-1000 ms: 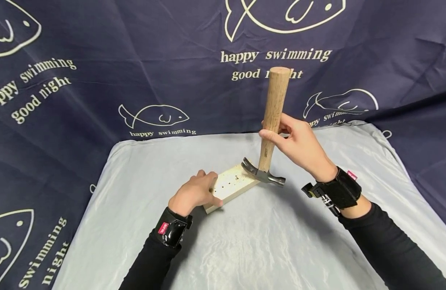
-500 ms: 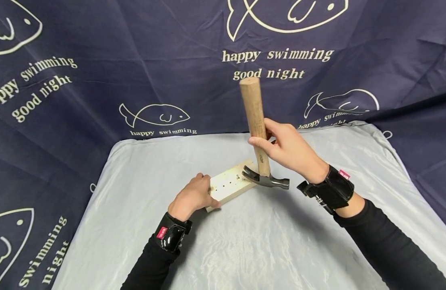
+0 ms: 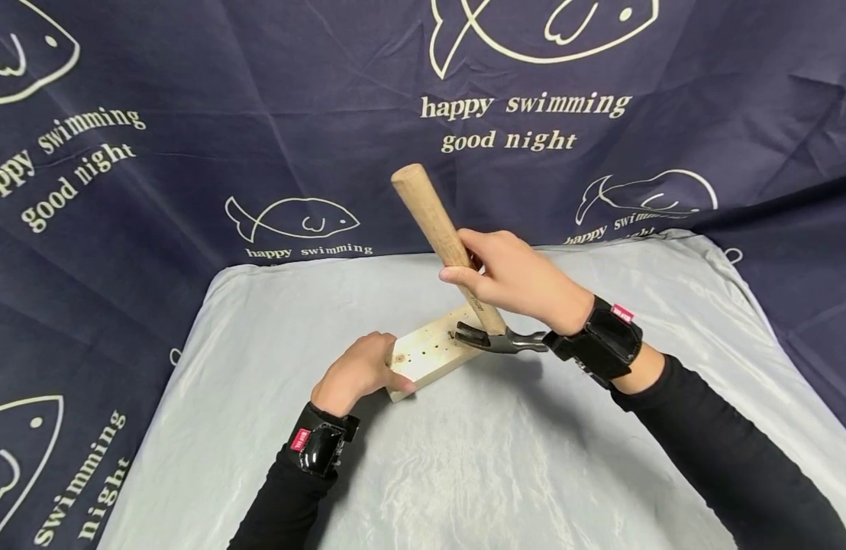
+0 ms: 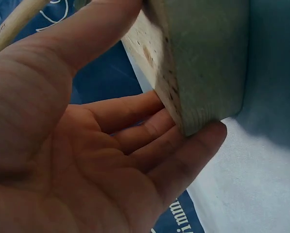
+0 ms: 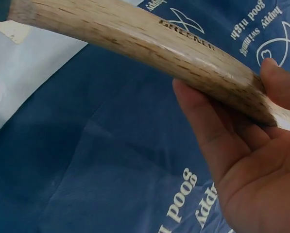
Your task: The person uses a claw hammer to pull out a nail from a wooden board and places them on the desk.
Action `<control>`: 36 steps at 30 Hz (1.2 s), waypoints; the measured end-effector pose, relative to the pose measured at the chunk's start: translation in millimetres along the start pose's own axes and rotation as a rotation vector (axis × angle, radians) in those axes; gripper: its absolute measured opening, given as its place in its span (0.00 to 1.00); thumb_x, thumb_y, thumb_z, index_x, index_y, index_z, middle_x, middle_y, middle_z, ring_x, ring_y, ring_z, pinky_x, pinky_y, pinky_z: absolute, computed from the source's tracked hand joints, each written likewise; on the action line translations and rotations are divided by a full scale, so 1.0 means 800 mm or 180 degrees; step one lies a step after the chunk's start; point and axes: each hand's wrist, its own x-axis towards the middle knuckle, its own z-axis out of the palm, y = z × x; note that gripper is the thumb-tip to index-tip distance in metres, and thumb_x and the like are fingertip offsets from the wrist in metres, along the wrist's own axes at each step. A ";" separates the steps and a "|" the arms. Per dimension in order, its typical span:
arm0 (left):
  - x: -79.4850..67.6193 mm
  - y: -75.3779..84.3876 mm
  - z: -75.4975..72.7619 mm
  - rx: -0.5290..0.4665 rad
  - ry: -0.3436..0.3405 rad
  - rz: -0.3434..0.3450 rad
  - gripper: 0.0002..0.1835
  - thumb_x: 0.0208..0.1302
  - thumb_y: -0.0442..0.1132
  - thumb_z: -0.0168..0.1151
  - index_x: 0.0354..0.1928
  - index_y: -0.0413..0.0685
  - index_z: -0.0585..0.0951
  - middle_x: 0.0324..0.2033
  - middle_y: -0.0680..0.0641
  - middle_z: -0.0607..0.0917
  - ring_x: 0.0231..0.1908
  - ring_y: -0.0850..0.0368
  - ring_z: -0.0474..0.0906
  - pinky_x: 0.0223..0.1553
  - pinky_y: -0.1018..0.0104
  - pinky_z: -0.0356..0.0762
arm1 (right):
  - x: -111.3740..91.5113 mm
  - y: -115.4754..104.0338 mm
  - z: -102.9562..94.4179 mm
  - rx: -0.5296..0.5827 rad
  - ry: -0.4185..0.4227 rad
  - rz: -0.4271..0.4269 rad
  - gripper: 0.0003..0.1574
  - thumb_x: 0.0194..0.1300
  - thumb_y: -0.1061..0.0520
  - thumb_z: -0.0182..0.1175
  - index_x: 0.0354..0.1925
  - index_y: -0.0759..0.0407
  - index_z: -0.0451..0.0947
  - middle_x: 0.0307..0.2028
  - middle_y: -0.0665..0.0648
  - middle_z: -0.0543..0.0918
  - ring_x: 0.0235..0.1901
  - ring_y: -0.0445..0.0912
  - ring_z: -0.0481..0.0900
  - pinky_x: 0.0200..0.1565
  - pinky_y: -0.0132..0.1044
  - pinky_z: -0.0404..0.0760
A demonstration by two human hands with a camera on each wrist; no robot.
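Note:
A pale wooden board (image 3: pixel 430 357) with several small holes lies slanted on the cloth. My left hand (image 3: pixel 357 370) grips its near-left end, thumb on one long side and fingers on the other; the left wrist view shows the board's end face (image 4: pixel 208 63) between them. My right hand (image 3: pixel 519 279) holds a claw hammer (image 3: pixel 433 218) by its wooden handle, thumb on one side and fingers on the other. The handle leans left, and the hammer's claw (image 3: pixel 473 336) is down at the board beside a small nail (image 3: pixel 452 334). Whether the claw grips the nail cannot be told.
A light grey cloth (image 3: pixel 285 473) covers the table. Dark blue fabric (image 3: pixel 327 99) with white fish and lettering hangs behind and at the sides. Black straps with small devices sit on both wrists.
The hammer handle has tipped left, from nearly upright to a clear lean, with my right hand moving left and slightly down. The left hand and board have stayed nearly still.

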 end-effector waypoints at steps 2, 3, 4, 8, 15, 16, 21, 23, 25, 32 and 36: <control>0.000 -0.002 -0.001 -0.0017 -0.0004 -0.0012 0.28 0.50 0.41 0.88 0.50 0.38 0.84 0.37 0.48 0.82 0.39 0.53 0.76 0.46 0.56 0.78 | 0.008 -0.002 0.003 -0.0048 -0.0081 -0.0050 0.15 0.76 0.48 0.68 0.41 0.57 0.77 0.26 0.49 0.79 0.25 0.43 0.77 0.32 0.41 0.77; 0.000 -0.003 -0.001 -0.0027 -0.0004 -0.0026 0.29 0.51 0.41 0.88 0.51 0.38 0.84 0.38 0.48 0.82 0.40 0.53 0.77 0.47 0.56 0.78 | 0.012 -0.003 0.004 -0.0062 -0.0121 -0.0075 0.15 0.76 0.49 0.68 0.41 0.58 0.76 0.26 0.49 0.78 0.24 0.43 0.76 0.31 0.41 0.76; 0.001 -0.004 -0.001 -0.0042 -0.0007 -0.0044 0.29 0.51 0.41 0.87 0.52 0.38 0.84 0.38 0.48 0.83 0.40 0.53 0.77 0.48 0.56 0.78 | 0.015 -0.004 0.006 -0.0075 -0.0152 -0.0100 0.16 0.76 0.49 0.68 0.40 0.58 0.76 0.25 0.49 0.78 0.24 0.43 0.75 0.30 0.41 0.75; 0.000 -0.004 -0.002 -0.0078 -0.0020 -0.0082 0.30 0.53 0.40 0.87 0.55 0.37 0.83 0.39 0.48 0.83 0.40 0.53 0.77 0.48 0.55 0.78 | 0.025 -0.005 0.011 -0.0126 -0.0231 -0.0128 0.17 0.76 0.48 0.67 0.38 0.57 0.74 0.24 0.49 0.75 0.22 0.42 0.73 0.28 0.40 0.73; 0.002 -0.003 -0.005 -0.0030 -0.0099 -0.0060 0.27 0.54 0.41 0.86 0.52 0.38 0.83 0.37 0.48 0.82 0.39 0.52 0.76 0.46 0.56 0.77 | 0.038 -0.011 0.017 -0.0194 -0.0310 -0.0006 0.17 0.76 0.48 0.67 0.35 0.55 0.73 0.24 0.49 0.74 0.22 0.41 0.72 0.26 0.39 0.70; 0.002 -0.002 -0.005 -0.0027 -0.0105 -0.0060 0.27 0.54 0.41 0.86 0.51 0.38 0.83 0.37 0.48 0.82 0.39 0.52 0.77 0.46 0.56 0.77 | 0.040 -0.012 0.018 -0.0213 -0.0334 0.0034 0.17 0.76 0.48 0.67 0.35 0.54 0.72 0.24 0.49 0.73 0.22 0.41 0.72 0.26 0.39 0.70; 0.001 -0.001 -0.006 -0.0062 -0.0110 -0.0079 0.27 0.53 0.41 0.86 0.51 0.38 0.83 0.37 0.48 0.82 0.38 0.52 0.77 0.45 0.56 0.78 | 0.051 -0.013 0.025 -0.0316 -0.0439 0.0159 0.18 0.76 0.47 0.67 0.34 0.54 0.73 0.24 0.49 0.73 0.22 0.42 0.72 0.27 0.39 0.69; 0.001 0.000 -0.006 -0.0063 -0.0107 -0.0083 0.27 0.52 0.42 0.87 0.50 0.38 0.83 0.36 0.48 0.82 0.38 0.53 0.77 0.44 0.57 0.78 | 0.054 -0.014 0.028 -0.0332 -0.0496 0.0177 0.18 0.75 0.47 0.67 0.35 0.54 0.73 0.24 0.49 0.74 0.23 0.43 0.73 0.28 0.40 0.70; 0.001 -0.001 -0.005 -0.0067 -0.0102 -0.0089 0.27 0.52 0.41 0.87 0.49 0.38 0.84 0.36 0.48 0.82 0.37 0.53 0.77 0.44 0.57 0.78 | 0.058 -0.015 0.031 -0.0352 -0.0556 0.0176 0.17 0.75 0.47 0.67 0.35 0.54 0.74 0.24 0.50 0.75 0.23 0.43 0.75 0.29 0.40 0.72; -0.002 0.000 -0.005 -0.0140 -0.0072 -0.0015 0.24 0.50 0.40 0.87 0.44 0.40 0.84 0.35 0.49 0.81 0.37 0.53 0.77 0.43 0.58 0.78 | 0.071 -0.025 0.040 -0.0356 -0.0652 0.0107 0.16 0.75 0.47 0.67 0.37 0.54 0.75 0.24 0.50 0.77 0.24 0.43 0.77 0.29 0.40 0.75; -0.003 -0.001 -0.005 -0.0122 -0.0059 0.0005 0.22 0.50 0.40 0.87 0.41 0.41 0.83 0.33 0.49 0.81 0.35 0.54 0.76 0.41 0.58 0.77 | 0.076 -0.031 0.043 -0.0359 -0.0636 0.0060 0.16 0.75 0.46 0.68 0.38 0.54 0.75 0.25 0.49 0.78 0.24 0.43 0.78 0.30 0.40 0.76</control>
